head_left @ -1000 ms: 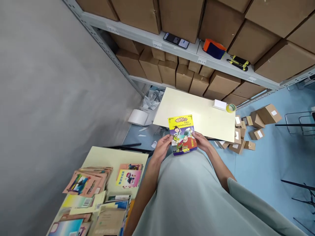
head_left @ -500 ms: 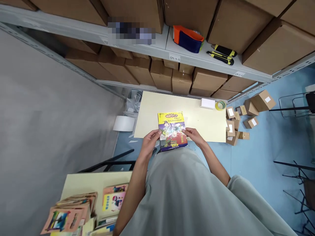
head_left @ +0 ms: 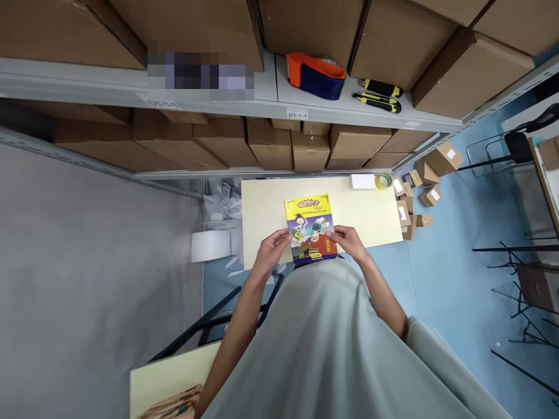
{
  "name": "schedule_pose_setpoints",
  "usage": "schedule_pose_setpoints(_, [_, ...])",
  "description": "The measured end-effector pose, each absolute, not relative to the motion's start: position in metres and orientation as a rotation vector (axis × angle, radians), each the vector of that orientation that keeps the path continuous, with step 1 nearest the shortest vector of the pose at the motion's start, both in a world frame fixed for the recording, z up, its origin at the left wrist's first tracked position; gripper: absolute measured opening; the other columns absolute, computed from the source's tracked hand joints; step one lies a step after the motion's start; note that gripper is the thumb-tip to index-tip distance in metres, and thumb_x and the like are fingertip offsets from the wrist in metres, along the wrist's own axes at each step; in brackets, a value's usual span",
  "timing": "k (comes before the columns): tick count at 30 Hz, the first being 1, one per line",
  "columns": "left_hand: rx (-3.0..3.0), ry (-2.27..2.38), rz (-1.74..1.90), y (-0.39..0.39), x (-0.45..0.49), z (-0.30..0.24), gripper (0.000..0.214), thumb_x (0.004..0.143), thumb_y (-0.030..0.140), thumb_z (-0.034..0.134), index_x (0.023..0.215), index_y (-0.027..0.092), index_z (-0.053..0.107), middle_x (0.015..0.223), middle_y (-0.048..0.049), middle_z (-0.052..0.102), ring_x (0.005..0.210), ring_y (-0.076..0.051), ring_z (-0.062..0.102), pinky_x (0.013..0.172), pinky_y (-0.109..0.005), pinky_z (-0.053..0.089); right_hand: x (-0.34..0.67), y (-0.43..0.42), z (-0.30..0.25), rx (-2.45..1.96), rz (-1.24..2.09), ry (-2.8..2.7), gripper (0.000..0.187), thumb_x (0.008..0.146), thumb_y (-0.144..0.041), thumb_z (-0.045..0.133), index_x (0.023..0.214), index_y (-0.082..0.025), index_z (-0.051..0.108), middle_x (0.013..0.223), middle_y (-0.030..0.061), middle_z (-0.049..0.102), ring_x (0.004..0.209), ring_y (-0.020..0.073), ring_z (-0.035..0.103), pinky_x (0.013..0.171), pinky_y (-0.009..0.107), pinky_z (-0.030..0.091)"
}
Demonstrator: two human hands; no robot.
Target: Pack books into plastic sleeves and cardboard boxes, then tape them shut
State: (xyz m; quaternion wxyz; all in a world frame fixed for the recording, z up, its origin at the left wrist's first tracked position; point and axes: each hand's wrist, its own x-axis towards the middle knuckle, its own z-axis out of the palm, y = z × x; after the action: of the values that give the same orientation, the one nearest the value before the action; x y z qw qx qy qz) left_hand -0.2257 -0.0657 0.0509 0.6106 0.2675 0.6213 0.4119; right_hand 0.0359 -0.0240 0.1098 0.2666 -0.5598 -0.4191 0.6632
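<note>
A colourful book (head_left: 311,230) with a yellow, purple and red cartoon cover is held in front of my body, cover up, over the near edge of the cream table (head_left: 262,203). My left hand (head_left: 273,249) pinches its left edge between thumb and fingers. On the opposite edge my right hand (head_left: 347,240) grips it the same way, thumb on the cover. Farther back on the table lie a small white box (head_left: 361,182) and a roll of tape (head_left: 384,181).
Metal shelves (head_left: 244,99) with brown cartons run across the back, bearing box cutters (head_left: 379,96) and an orange-and-blue item (head_left: 317,75). Small parcels (head_left: 408,203) lie on the floor at right. A white roll (head_left: 211,246) is at left. Books (head_left: 174,402) lie on a second table behind-left.
My view has turned, so the shelves look closer and the book pile at lower left is mostly out of sight. Both hands still hold the book; glare on its cover has lessened.
</note>
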Motion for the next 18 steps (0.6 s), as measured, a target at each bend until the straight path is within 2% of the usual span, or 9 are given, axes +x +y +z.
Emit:
schedule_pose_setpoints(6, [0.637, 1.437, 0.896, -0.047, -0.232, 0.048, 0.077, 0.057, 0.076, 0.095, 0.105, 0.018, 0.082, 0.111, -0.0138, 0.084, 0.115, -0.034, 0.075, 0.112, -0.052, 0.057, 0.025, -0.027, 0.111, -1.553, 1.697, -1.141, 0.053, 0.073, -0.068, 0.092, 0.092, -0.020, 0.082, 0.090, 0.0054, 0.082, 0.094, 0.0295, 0.079, 0.086, 0.038, 0.064])
schedule_pose_setpoints(10, [0.691, 1.452, 0.931, -0.039, -0.235, 0.067, 0.071, 0.062, 0.074, 0.094, 0.105, 0.018, 0.083, 0.107, -0.0123, 0.084, 0.107, -0.032, 0.076, 0.107, -0.050, 0.060, 0.030, -0.013, 0.103, -1.584, 1.707, -1.209, 0.057, 0.074, -0.075, 0.087, 0.082, -0.020, 0.077, 0.084, 0.0042, 0.080, 0.090, 0.0296, 0.077, 0.080, 0.037, 0.062])
schedule_pose_setpoints(12, [0.724, 1.463, 0.964, -0.038, -0.233, 0.080, 0.069, 0.063, 0.074, 0.093, 0.104, 0.019, 0.083, 0.107, -0.0120, 0.085, 0.104, -0.031, 0.077, 0.104, -0.049, 0.062, 0.033, -0.001, 0.096, -1.576, 1.728, -1.218, 0.060, 0.072, -0.078, 0.086, 0.085, -0.020, 0.076, 0.085, 0.0042, 0.080, 0.090, 0.0295, 0.077, 0.080, 0.038, 0.062])
schedule_pose_setpoints(15, [0.817, 1.488, 1.022, -0.037, -0.219, 0.101, 0.063, 0.072, 0.070, 0.090, 0.108, 0.019, 0.083, 0.109, -0.0112, 0.085, 0.102, -0.030, 0.078, 0.104, -0.047, 0.063, 0.031, 0.015, 0.085, -1.582, 1.777, -1.146, 0.067, 0.067, -0.082, 0.086, 0.094, -0.021, 0.074, 0.087, 0.0044, 0.080, 0.087, 0.0272, 0.076, 0.077, 0.036, 0.061])
schedule_pose_setpoints(18, [0.968, 1.471, 1.053, -0.036, -0.194, 0.120, 0.050, 0.087, 0.061, 0.082, 0.117, 0.021, 0.083, 0.114, -0.0097, 0.083, 0.106, -0.027, 0.078, 0.107, -0.045, 0.062, 0.025, 0.026, 0.073, -1.648, 1.723, -1.060, 0.066, 0.071, -0.085, 0.080, 0.084, -0.022, 0.067, 0.075, 0.0015, 0.073, 0.072, 0.0200, 0.068, 0.065, 0.030, 0.055])
